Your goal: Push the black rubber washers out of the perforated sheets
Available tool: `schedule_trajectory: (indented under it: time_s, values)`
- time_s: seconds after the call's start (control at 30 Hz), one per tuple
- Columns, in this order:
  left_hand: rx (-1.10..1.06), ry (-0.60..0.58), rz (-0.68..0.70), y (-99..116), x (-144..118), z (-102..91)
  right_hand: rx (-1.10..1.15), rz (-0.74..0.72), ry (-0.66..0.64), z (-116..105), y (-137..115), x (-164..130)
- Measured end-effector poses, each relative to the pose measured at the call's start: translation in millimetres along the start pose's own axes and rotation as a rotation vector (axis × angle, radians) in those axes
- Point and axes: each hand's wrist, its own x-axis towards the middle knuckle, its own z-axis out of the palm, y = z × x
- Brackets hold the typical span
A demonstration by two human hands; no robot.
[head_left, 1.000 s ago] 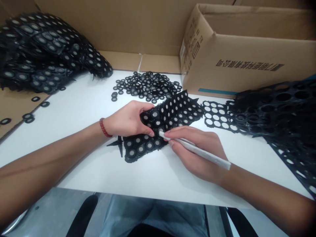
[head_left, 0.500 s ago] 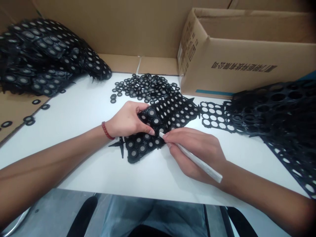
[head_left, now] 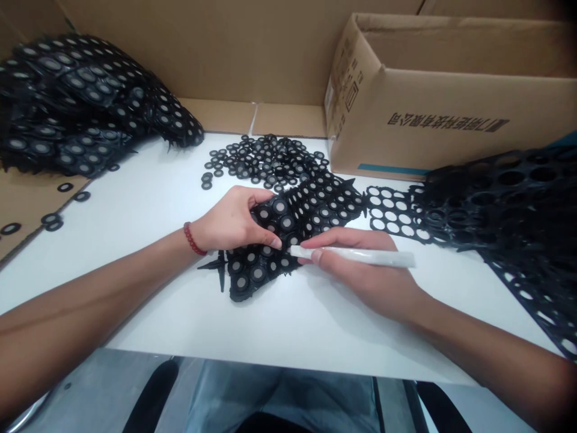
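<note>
A black rubber sheet studded with round ring parts lies on the white table, its near part folded up. My left hand, with a red bead bracelet at the wrist, pinches the folded left part of that sheet. My right hand grips a white stick that lies almost level, its tip resting at the sheet's near edge beside my left fingertips.
Loose black rings are heaped behind the sheet. A tall pile of full sheets fills the far left. Emptied sheets with holes spread at the right. An open cardboard box stands at the back right.
The white stick has swung from slanting down toward me to lying nearly level, its tip staying at the sheet. My left hand keeps its hold on the fold.
</note>
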Motion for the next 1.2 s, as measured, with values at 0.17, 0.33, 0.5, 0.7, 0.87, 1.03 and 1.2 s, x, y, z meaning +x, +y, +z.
schedule_trajectory:
  time_s: [0.17,0.33,0.5,0.7,0.87,1.03,1.2]
  values:
    - [0.064,-0.092,0.014,5.4,-0.8,-5.4,0.342,0.068,0.046,-11.4,11.3,9.2]
    - [0.072,-0.080,-0.003,10.4,-1.0,-3.0,0.355,0.093,0.048,-15.0,14.7,12.5]
    - [0.012,-0.044,-0.021,11.7,0.4,3.1,0.399,0.071,0.032,-15.3,15.8,12.7]
    - [0.052,-0.122,-0.071,14.3,2.9,-3.7,0.375,0.065,0.029,-16.0,17.3,12.8]
    - [0.107,-0.108,-0.068,18.3,4.8,1.6,0.377,0.049,0.030,-14.2,18.9,13.2]
    - [0.035,-0.018,-0.173,25.3,-0.5,14.2,0.386,0.054,0.018,-14.0,18.2,13.1]
    - [-0.011,0.040,-0.134,27.0,-3.8,16.0,0.377,0.046,0.034,-14.6,17.8,12.8]
